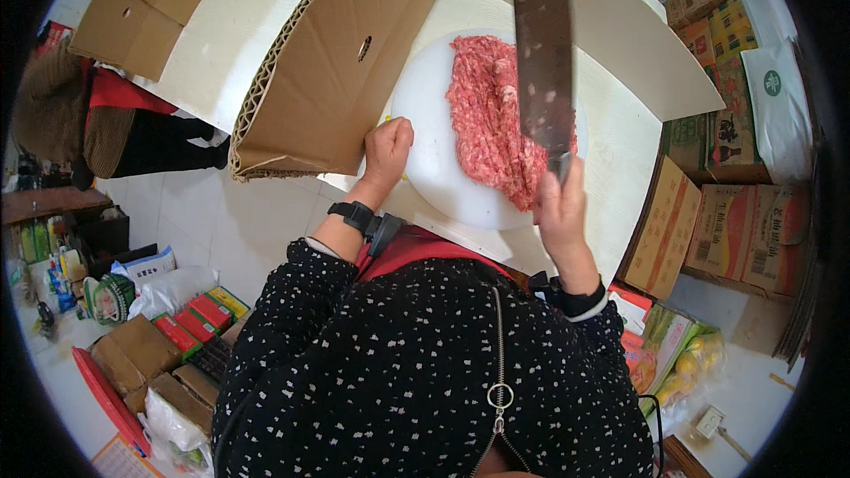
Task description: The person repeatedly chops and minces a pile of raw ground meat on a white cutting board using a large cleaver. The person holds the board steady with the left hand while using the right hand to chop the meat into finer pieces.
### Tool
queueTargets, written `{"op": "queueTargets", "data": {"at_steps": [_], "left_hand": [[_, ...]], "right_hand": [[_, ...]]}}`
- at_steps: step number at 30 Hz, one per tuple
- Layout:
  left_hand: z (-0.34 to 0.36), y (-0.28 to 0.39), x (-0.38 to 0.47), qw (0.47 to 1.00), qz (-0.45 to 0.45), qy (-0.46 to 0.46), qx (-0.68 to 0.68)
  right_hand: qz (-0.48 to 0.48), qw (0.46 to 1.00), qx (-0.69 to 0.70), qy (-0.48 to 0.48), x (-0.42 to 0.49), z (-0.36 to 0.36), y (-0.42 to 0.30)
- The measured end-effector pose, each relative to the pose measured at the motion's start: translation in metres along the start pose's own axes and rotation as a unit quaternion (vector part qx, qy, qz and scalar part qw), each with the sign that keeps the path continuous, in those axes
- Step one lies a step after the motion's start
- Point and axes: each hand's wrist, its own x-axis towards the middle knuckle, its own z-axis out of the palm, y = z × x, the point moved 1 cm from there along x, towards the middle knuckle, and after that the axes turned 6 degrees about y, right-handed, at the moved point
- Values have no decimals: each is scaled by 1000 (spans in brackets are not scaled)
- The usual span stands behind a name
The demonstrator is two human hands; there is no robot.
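My right hand [564, 212] grips the short handle of a cleaver [544, 60]. Its broad dark blade points away from me, slightly blurred, with bits of meat stuck to it. The blade is over the right side of a flattened heap of minced meat [481, 119] and hides part of it; whether they touch, I cannot tell. Under the meat lies a round white cutting board [425, 93]. My left hand [388, 146] is a closed fist at the board's left edge, with nothing visible in it.
A corrugated cardboard panel [332, 73] stands left of the board. Another upright panel [624, 46] stands behind and to the right, on the white table [617, 146]. Printed cartons [730, 232] are stacked at right. Another person [119, 106] is at far left, beyond the table.
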Motion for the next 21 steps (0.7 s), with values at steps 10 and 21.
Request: {"op": "queueTargets", "data": {"at_steps": [10, 21], "left_hand": [[-1, -3, -4, 999, -24, 8, -40], [-1, 2, -4, 997, -39, 24, -64]], "right_hand": [[71, 996, -28, -47, -22, -10, 8], [150, 986, -17, -66, -48, -18, 10]]}}
